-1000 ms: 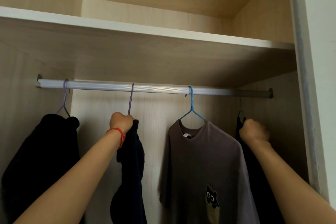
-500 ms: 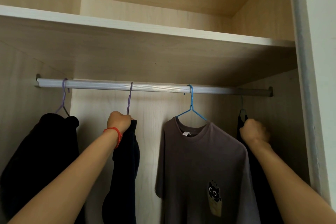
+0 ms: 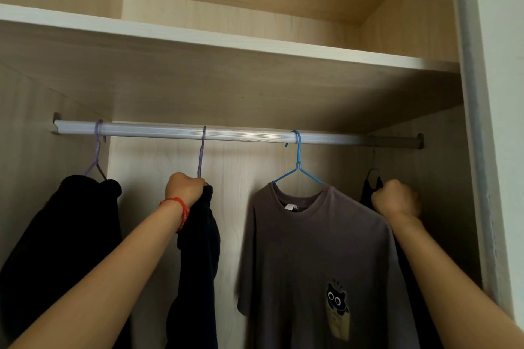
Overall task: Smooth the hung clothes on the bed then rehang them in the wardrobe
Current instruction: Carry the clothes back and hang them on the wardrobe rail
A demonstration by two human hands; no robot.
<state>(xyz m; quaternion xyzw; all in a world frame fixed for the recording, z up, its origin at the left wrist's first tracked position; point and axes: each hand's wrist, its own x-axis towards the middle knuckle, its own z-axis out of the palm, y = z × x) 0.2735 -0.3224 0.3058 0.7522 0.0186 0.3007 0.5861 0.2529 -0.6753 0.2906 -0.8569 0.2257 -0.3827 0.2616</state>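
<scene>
A silver rail point(image 3: 241, 134) crosses the wardrobe. My left hand point(image 3: 184, 190) grips the top of a dark garment point(image 3: 200, 258) just under its purple hanger point(image 3: 202, 151), which hooks over the rail. My right hand point(image 3: 395, 201) grips the top of a black garment point(image 3: 371, 187) at the far right, below its dark hanger point(image 3: 373, 160). Between my arms a brown T-shirt point(image 3: 314, 258) with a cat print hangs on a blue hanger point(image 3: 297, 163). A black garment point(image 3: 62, 249) hangs at the far left on another purple hanger point(image 3: 97, 150).
A light wooden shelf point(image 3: 226, 42) runs above the rail. The wardrobe's right side panel point(image 3: 479, 150) stands close to my right hand. The wooden back wall point(image 3: 243, 167) shows between the garments.
The brown T-shirt has swung left and turned on its hanger. The dark garment under my left hand shifted slightly. Both hands have stayed on their garments.
</scene>
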